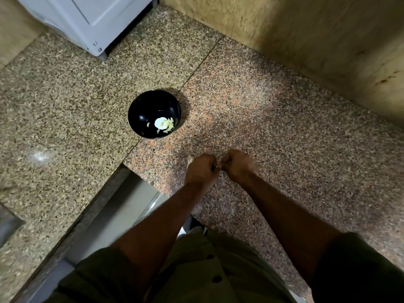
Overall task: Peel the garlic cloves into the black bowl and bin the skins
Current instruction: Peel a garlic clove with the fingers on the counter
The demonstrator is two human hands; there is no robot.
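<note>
Left hand and right hand together, pinching one garlic clove; black bowl beyond left hand.

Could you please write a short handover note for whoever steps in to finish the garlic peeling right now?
Left hand: fingers curled, holding something small; a pale scrap of skin sticks out beside it.
Right hand: fingers curled, pinching the same small piece where the two hands meet, above the granite counter. The piece is mostly hidden, presumably a garlic clove mid-peel.
Black bowl: on the counter beyond the hands, with several peeled cloves lying at its bottom.
Done: some cloves peeled and in the bowl.
Left: finish this clove, drop it in the bowl, bin the skins. No bin or unpeeled stock is in view.
</note>
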